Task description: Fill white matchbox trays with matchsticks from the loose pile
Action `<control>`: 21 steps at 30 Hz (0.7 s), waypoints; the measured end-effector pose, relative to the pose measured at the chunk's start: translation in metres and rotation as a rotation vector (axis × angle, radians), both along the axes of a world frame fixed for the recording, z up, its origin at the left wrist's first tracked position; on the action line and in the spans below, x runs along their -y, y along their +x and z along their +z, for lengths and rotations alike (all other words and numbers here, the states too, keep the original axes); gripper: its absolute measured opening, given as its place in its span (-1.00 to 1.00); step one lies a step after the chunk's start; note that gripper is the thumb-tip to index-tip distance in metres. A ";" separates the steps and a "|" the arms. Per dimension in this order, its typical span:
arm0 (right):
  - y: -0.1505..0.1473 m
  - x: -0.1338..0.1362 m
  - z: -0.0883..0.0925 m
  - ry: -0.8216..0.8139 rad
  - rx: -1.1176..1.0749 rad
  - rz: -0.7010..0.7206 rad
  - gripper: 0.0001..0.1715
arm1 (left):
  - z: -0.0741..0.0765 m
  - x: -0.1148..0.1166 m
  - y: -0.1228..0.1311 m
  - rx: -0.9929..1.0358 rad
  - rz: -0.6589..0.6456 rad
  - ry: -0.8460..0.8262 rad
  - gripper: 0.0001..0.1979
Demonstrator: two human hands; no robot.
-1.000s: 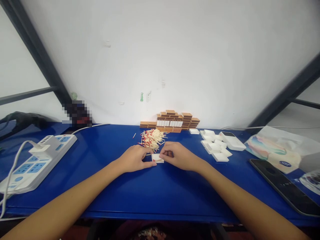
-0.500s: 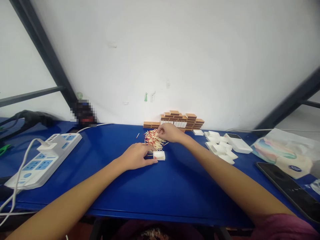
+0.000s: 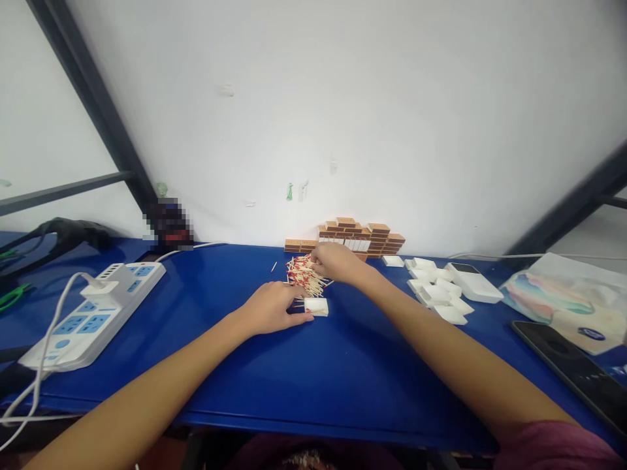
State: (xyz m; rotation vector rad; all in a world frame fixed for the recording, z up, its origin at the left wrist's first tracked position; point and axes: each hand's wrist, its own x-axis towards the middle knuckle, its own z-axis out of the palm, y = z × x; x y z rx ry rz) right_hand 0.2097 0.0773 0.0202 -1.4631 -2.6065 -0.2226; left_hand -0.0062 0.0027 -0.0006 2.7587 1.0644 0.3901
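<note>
A loose pile of red-tipped matchsticks (image 3: 307,277) lies on the blue table. Just in front of it is a small white matchbox tray (image 3: 317,307) with a few matches inside. My left hand (image 3: 274,307) grips this tray at its left end between thumb and fingers. At the pile's upper right, my right hand (image 3: 337,261) is closed in a pinch on matchsticks; how many it has is hidden by the fingers. One stray match (image 3: 274,266) lies left of the pile.
Stacked brown matchboxes (image 3: 379,238) stand against the wall. Several white trays (image 3: 435,294) lie to the right, beside a white device (image 3: 474,282), a tissue pack (image 3: 563,300) and a phone (image 3: 568,365). On the left are a power strip (image 3: 93,320) and green-handled scissors (image 3: 14,297).
The view has shifted slightly, moving everything a little to the right. My right hand's fingertips stay at the matchstick pile, and my left hand keeps its hold on the tray.
</note>
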 end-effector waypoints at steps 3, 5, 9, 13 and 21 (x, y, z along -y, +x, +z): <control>-0.002 0.002 0.005 -0.021 0.023 -0.016 -0.83 | 0.001 0.000 0.001 0.002 -0.002 -0.007 -0.62; -0.001 0.003 0.010 -0.036 0.011 -0.017 -0.80 | 0.002 0.001 0.001 0.001 0.000 -0.010 -0.62; 0.006 0.002 0.019 -0.077 -0.066 0.001 -0.77 | 0.004 0.001 0.000 0.001 0.003 -0.005 -0.61; 0.021 0.001 0.024 -0.136 -0.186 0.026 -0.84 | 0.004 0.002 -0.001 0.007 0.003 -0.006 -0.61; 0.045 0.028 0.025 -0.297 -0.392 0.074 -0.85 | 0.000 0.004 0.004 0.062 -0.020 -0.064 -0.60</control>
